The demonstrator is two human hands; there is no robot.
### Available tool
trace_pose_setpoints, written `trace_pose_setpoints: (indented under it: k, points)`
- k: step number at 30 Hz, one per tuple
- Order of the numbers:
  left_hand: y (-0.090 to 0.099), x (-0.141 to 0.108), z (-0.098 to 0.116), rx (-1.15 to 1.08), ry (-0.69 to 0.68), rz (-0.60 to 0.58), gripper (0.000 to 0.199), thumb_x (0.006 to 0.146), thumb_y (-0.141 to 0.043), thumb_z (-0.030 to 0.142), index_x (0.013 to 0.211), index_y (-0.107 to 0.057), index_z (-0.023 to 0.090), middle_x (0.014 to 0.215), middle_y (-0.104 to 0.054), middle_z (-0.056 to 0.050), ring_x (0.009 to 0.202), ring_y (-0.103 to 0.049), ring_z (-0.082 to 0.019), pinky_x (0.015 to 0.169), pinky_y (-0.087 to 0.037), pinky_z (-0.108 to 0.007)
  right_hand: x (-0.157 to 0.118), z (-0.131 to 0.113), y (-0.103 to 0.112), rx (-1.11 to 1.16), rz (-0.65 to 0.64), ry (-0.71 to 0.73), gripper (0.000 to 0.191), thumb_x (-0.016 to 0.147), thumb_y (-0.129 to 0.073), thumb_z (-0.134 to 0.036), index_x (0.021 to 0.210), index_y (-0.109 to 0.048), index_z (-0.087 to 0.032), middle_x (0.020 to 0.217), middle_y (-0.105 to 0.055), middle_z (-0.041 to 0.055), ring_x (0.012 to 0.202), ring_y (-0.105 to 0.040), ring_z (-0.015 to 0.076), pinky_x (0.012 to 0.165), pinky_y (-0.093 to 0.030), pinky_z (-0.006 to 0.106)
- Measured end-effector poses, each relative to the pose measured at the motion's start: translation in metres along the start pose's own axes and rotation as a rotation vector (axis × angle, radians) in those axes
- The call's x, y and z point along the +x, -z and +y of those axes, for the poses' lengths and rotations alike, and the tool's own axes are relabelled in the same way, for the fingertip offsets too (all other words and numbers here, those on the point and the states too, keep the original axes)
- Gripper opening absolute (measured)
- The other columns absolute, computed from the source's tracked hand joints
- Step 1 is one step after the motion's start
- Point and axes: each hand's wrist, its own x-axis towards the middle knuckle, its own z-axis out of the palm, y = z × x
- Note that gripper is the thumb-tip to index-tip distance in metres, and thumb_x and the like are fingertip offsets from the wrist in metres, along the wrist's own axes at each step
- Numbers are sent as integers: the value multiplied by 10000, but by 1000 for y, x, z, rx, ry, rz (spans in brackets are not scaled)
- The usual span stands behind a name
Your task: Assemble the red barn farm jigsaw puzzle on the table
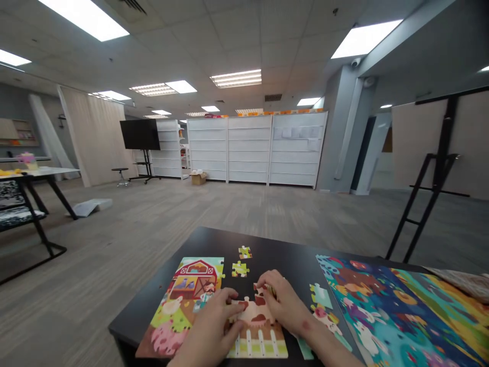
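On the black table, a joined farm puzzle section [185,300] with a red barn lies at the left. Beside it is a brown-and-white section with a fence [262,341]. My left hand [217,323] rests between the two sections, its fingers bent on the fence section's left edge. My right hand [280,300] has its fingers closed on a brown puzzle piece [259,291] at the fence section's top edge; the fingers partly hide it. Two loose yellow-green pieces, one nearer [240,269] and one farther [245,252], lie beyond my hands.
Right of my right hand lie a pale green piece [321,295] and a pig-patterned piece [324,318]. Colourful animal puzzles [382,311] cover the table's right side. A black easel [431,188] stands beyond the table at the right.
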Motion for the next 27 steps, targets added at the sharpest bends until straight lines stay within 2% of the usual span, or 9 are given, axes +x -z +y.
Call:
trace_pose_setpoints:
  k: [3,6,9,12,16,20,23,27]
  points:
    - [-2,2,1,-3,28,30,251,880,-545,156,1042,-715,246,1177,-599,-62,1091,-593,-226,945,-458,-302,3,9,0,-43,59,-71,254,873,-406,-87,855,-622,-219,908,-666,39,916,-601,207,834,-464,328]
    - [-4,6,2,6,63,60,170,875,-518,136,865,-670,213,1026,-623,-56,969,-610,-215,840,-474,-291,9,19,-2,-73,59,-110,242,880,-425,-116,892,-646,-213,953,-680,55,970,-602,227,878,-457,350]
    - [-5,10,-2,-22,99,48,149,848,-536,129,831,-664,204,996,-624,-51,937,-615,-210,821,-473,-287,26,27,-10,-95,32,-139,231,888,-493,-182,1009,-690,-189,1053,-687,83,1047,-599,244,954,-440,368]
    - [-3,10,-7,-69,109,32,165,852,-545,138,811,-691,201,999,-623,-51,934,-619,-205,839,-469,-284,54,29,-23,-100,-19,-144,285,888,-554,-262,1107,-714,-176,1105,-676,99,1086,-592,256,988,-428,375]
    - [-3,8,-10,-99,99,13,190,848,-548,132,813,-718,207,1033,-628,-58,961,-623,-209,841,-471,-280,87,30,-39,-91,-79,-149,284,748,-734,-332,992,-755,-188,1077,-674,90,1057,-593,281,966,-434,391]
    - [-3,8,-11,-121,78,26,187,831,-558,124,809,-726,203,1026,-641,-57,973,-625,-214,842,-473,-282,98,36,-47,-50,-83,-177,298,626,-809,-282,898,-727,-190,1023,-695,59,999,-612,265,919,-451,367]
    - [5,11,-19,-156,68,92,185,808,-579,122,815,-736,219,983,-684,-41,944,-637,-214,838,-474,-285,97,42,-50,12,-55,-203,270,690,-741,-256,945,-687,-185,939,-717,31,904,-643,220,844,-475,316]
    - [28,13,-45,-130,155,275,265,808,-495,73,878,-714,204,939,-706,-55,921,-647,-230,834,-469,-315,93,45,-52,101,-41,-241,139,803,-606,-270,879,-670,-172,733,-706,1,730,-661,180,685,-477,258]
